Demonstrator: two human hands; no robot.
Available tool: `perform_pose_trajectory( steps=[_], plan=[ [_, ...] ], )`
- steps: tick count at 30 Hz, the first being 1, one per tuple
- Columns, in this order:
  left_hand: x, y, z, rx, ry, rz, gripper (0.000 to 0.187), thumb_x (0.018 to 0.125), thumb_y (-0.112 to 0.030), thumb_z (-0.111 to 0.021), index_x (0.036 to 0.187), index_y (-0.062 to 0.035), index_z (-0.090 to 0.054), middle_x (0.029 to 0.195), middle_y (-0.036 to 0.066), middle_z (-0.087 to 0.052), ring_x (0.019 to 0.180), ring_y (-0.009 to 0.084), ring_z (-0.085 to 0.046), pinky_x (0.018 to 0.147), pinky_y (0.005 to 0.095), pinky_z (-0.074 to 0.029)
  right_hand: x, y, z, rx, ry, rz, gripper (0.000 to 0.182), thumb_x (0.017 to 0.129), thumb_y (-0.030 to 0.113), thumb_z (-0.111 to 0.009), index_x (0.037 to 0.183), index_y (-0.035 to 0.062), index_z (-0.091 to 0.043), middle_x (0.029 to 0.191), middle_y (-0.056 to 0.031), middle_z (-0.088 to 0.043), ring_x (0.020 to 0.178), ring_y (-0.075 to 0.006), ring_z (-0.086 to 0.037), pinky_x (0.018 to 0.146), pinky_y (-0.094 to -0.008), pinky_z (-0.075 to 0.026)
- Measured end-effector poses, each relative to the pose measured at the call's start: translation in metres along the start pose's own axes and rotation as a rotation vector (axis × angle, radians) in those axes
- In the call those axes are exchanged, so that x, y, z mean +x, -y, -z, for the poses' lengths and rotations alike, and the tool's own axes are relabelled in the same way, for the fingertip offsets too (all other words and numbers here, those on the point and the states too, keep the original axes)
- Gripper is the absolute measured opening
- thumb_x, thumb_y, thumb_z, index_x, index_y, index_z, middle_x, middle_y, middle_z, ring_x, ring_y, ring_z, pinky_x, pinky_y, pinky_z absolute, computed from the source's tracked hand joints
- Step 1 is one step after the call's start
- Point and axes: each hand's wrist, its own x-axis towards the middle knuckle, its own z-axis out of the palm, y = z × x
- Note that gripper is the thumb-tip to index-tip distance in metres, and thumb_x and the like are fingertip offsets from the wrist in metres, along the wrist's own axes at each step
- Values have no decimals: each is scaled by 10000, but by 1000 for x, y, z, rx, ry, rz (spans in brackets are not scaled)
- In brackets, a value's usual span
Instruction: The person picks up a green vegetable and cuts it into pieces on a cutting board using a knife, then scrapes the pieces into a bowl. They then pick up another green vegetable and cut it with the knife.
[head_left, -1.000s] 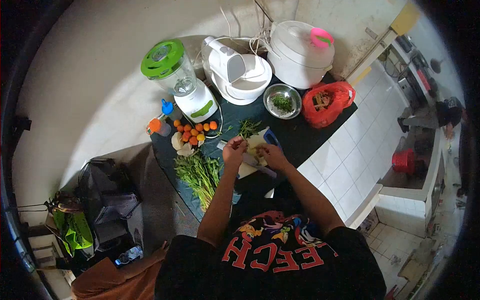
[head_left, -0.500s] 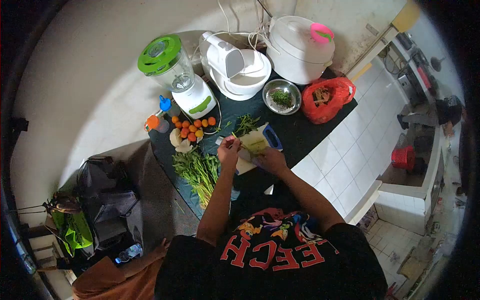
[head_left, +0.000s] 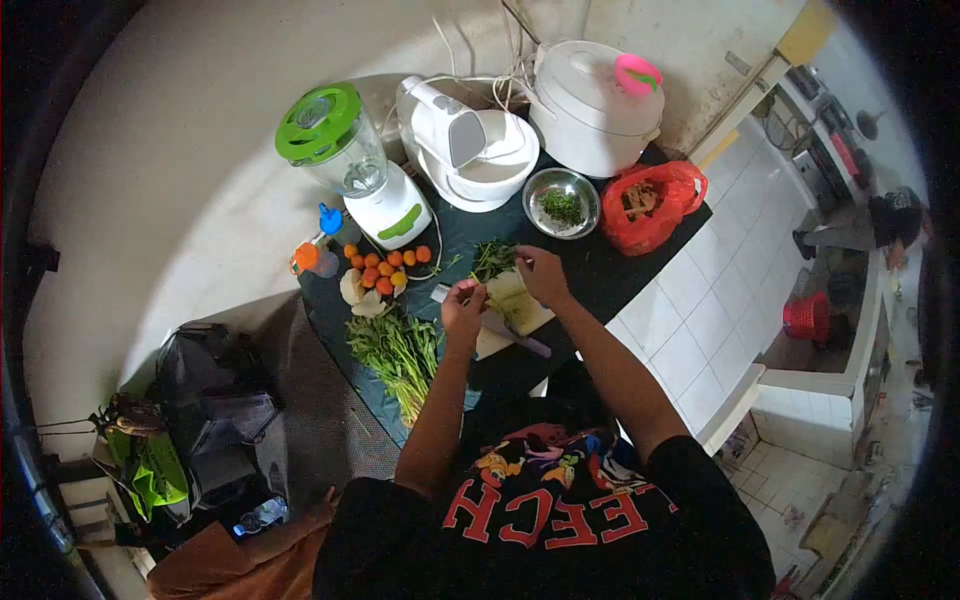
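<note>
A white cutting board lies at the table's near edge, with greenish cut pieces on it. My left hand is closed in a pinch over the board's left side; whatever lies between the fingertips is too small to make out. Over the board's far right corner is my right hand, fingers pinched together beside a pile of green leaves. What it grips, if anything, is hidden. A knife with a purplish handle rests across the board's near side, clear of both hands.
Leafy green stems, tomatoes and a blender stand leftward. Behind are a stand mixer, a rice cooker, a steel bowl of chopped greens and a red bag. Another person's sleeve shows lower left.
My right hand has left the knife, which now lies on the board, and has moved up to the board's far right corner. My left hand stays nearly in place.
</note>
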Motion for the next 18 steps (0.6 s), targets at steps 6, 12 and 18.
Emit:
perform_pose_trajectory(
  steps=[6, 12, 18],
  plan=[
    [-1, -6, -11, 72, 4, -13, 259, 977, -123, -738, 1192, -21, -634, 1054, 62, -692, 912, 166, -697, 771, 321, -591, -28, 39, 22, 232, 421, -163, 284, 949, 236, -730, 1119, 9, -752, 996, -143, -780, 885, -221, -755, 822, -353, -586],
    [-5, -1, -14, 72, 16, -56, 247, 984, -145, -727, 1178, -15, -647, 1063, 71, -703, 909, 169, -704, 756, 322, -593, -52, 31, 21, 237, 410, -92, 269, 933, 194, -761, 1124, 4, -756, 979, -108, -780, 871, -171, -735, 812, -338, -577],
    [-15, -14, -8, 226, 181, -39, 268, 963, -126, -743, 1193, 2, -692, 1027, 88, -747, 896, 154, -713, 783, 316, -586, -56, 8, 12, 286, 388, -175, 252, 935, 172, -757, 1102, -16, -754, 953, -75, -770, 871, -138, -712, 826, -314, -562]
  ],
)
